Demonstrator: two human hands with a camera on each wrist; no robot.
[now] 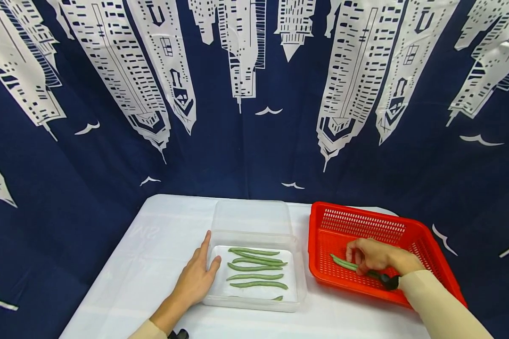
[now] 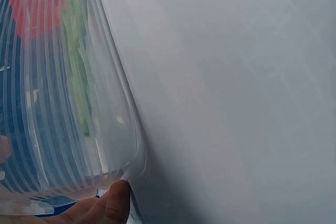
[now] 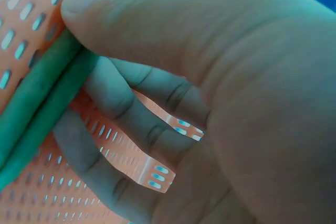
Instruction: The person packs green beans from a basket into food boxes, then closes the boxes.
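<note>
Inside the red perforated basket [image 1: 316, 235], my right hand [image 1: 371, 254] reaches down and pinches green beans [image 1: 342, 262]. The right wrist view shows two green beans [image 3: 44, 98] side by side, thumb on one side and fingers curled on the other. A clear plastic container [image 1: 300, 282] stands left of the basket, with several green beans [image 1: 258, 284] laid crosswise in roughly parallel rows. At its left side rests my left hand [image 1: 197, 278], fingers extended and thumb spread. In the left wrist view, fingertips [image 2: 118, 203] meet the ribbed container wall [image 2: 118, 145].
The container's clear lid [image 1: 252, 214] lies folded back behind it. A white table [image 1: 152, 263] carries the container and basket. Behind hangs a dark blue cloth [image 1: 246, 155] printed with white buildings and birds.
</note>
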